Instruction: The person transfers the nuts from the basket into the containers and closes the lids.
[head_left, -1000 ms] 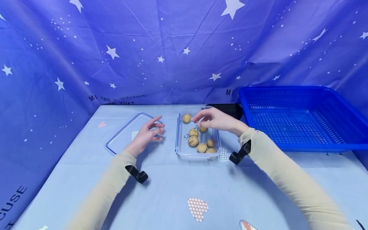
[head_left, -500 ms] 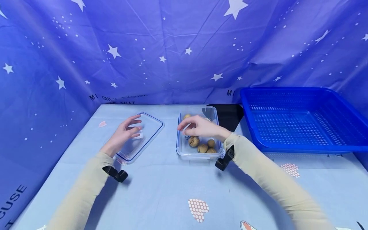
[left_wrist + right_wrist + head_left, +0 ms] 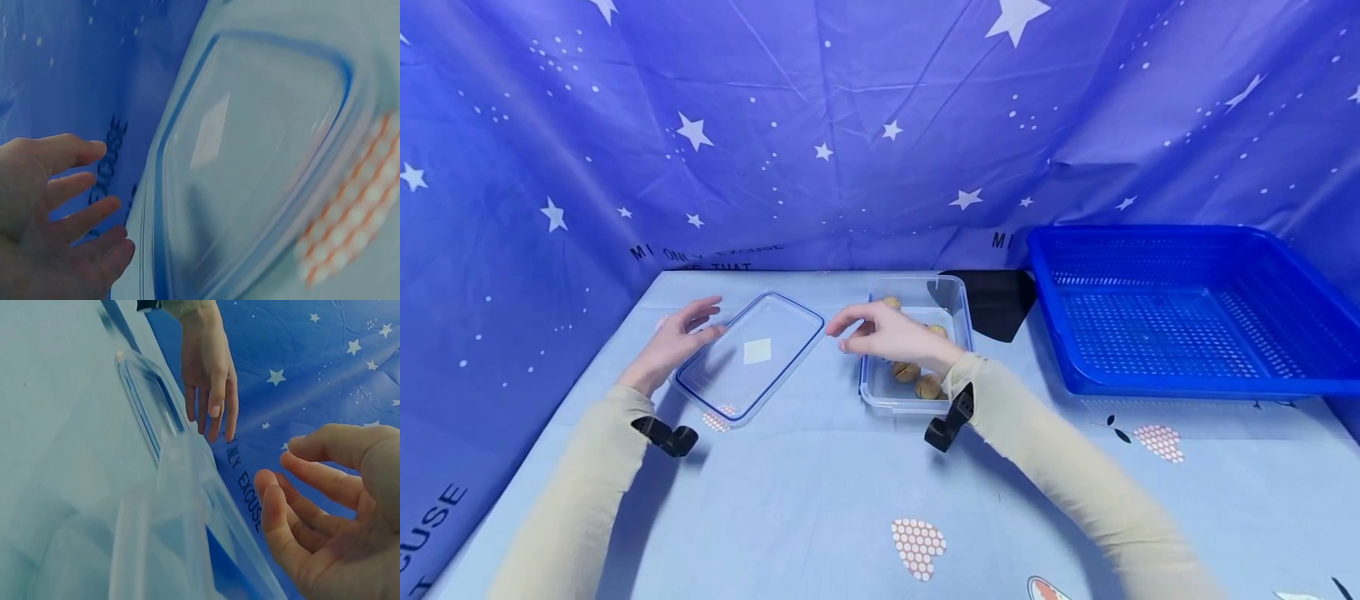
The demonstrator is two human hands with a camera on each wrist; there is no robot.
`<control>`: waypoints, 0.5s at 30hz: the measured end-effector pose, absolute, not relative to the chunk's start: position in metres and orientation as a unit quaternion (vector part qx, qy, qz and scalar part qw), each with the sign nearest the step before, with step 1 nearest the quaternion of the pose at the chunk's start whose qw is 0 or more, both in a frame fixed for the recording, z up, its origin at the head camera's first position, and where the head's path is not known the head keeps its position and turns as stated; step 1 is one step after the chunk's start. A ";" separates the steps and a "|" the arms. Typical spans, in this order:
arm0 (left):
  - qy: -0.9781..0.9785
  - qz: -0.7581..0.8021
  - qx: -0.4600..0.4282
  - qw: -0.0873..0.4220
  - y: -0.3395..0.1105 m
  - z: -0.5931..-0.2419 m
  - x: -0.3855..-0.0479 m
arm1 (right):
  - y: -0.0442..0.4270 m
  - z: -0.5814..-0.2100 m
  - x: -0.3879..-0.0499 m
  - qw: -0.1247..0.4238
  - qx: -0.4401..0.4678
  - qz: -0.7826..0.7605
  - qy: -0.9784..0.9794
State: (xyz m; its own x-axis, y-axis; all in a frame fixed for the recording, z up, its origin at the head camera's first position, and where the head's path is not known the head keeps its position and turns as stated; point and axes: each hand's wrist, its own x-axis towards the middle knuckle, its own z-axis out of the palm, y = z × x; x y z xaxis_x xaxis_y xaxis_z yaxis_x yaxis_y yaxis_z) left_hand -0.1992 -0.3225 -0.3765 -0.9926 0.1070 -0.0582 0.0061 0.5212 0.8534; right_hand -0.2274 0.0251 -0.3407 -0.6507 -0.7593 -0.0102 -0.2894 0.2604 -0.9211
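Observation:
A clear lid [image 3: 775, 333] with a blue seal lies on the table, a pale square label [image 3: 757, 351] at its middle. My left hand [image 3: 676, 340] hovers over the lid's left edge, fingers spread and loosely bent; the left wrist view shows nothing in its grasp. To the right of the lid stands a clear plastic box [image 3: 958, 308] holding several walnuts [image 3: 928, 386]. My right hand [image 3: 887, 333] reaches across above this box and hides part of its contents. In the right wrist view the fingers [image 3: 281, 519] are loosely bent and hold nothing.
A large blue plastic basket [image 3: 1180, 387] stands at the right rear of the table. Behind everything hangs a blue star-patterned curtain [image 3: 850, 192]. A dark patch [image 3: 1000, 304] lies between the box and the basket.
My left hand has moved left, from the lid's right side to its left edge. My right hand has moved left across the box. Box and lid stay in place.

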 end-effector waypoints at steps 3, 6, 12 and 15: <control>0.884 0.463 0.024 0.058 -0.335 -0.379 -0.203 | 0.018 -0.343 -0.225 0.227 -0.343 -0.504 0.759; 0.893 0.443 0.020 0.074 -0.342 -0.383 -0.204 | 0.011 -0.346 -0.224 0.229 -0.339 -0.507 0.758; 0.895 0.434 0.026 0.105 -0.347 -0.385 -0.205 | 0.004 -0.351 -0.222 0.228 -0.317 -0.512 0.765; 0.892 0.435 0.033 0.116 -0.347 -0.385 -0.205 | 0.000 -0.352 -0.221 0.231 -0.311 -0.515 0.765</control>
